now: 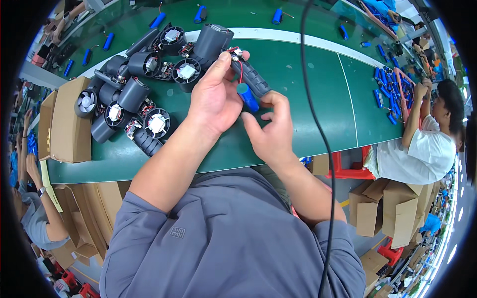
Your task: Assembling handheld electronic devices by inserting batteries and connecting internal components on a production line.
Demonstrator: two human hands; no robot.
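Green table point(278, 59): carton point(74, 126) beside housings point(134, 94)

Shirt point(248, 243): blue-grey, creased
Sleeves point(141, 211): short, blue-grey
Emblem point(177, 232): small dark square
Left hand point(213, 102): bare
Right hand point(273, 131): bare

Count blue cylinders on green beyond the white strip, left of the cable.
6: three blue cylinders leftmost, two top centre-left, one nearest the cable; others may be hidden.

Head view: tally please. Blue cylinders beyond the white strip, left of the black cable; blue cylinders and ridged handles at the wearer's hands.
Far blue cylinders: 6
Blue cylinder at the hands: 1
Ridged handle at the hands: 1
Total: 8
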